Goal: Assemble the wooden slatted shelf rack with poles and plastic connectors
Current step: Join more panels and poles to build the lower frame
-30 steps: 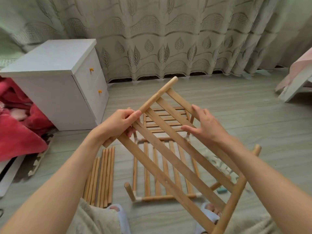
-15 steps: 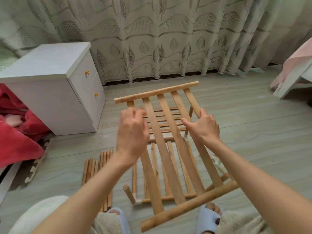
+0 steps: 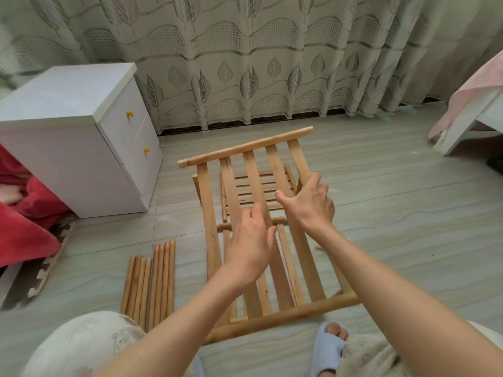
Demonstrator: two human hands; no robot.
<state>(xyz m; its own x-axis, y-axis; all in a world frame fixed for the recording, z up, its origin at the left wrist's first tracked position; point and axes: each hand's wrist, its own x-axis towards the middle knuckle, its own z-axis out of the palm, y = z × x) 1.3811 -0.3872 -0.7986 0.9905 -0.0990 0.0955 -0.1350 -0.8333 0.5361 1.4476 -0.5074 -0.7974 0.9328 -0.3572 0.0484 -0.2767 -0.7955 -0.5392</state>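
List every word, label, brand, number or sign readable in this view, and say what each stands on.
None: no readable text shows on the wooden slatted shelf panel, the bundle of wooden poles, the white two-drawer cabinet or the leaf-patterned curtain.

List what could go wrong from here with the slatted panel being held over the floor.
1. Only the right hand seems to grip the slatted panel, at one edge slat; the left hand lies open over it, so the panel may twist or slip.
2. If it drops, it would likely hit the partly built rack underneath.
3. The loose poles by the person's knee could roll if bumped.
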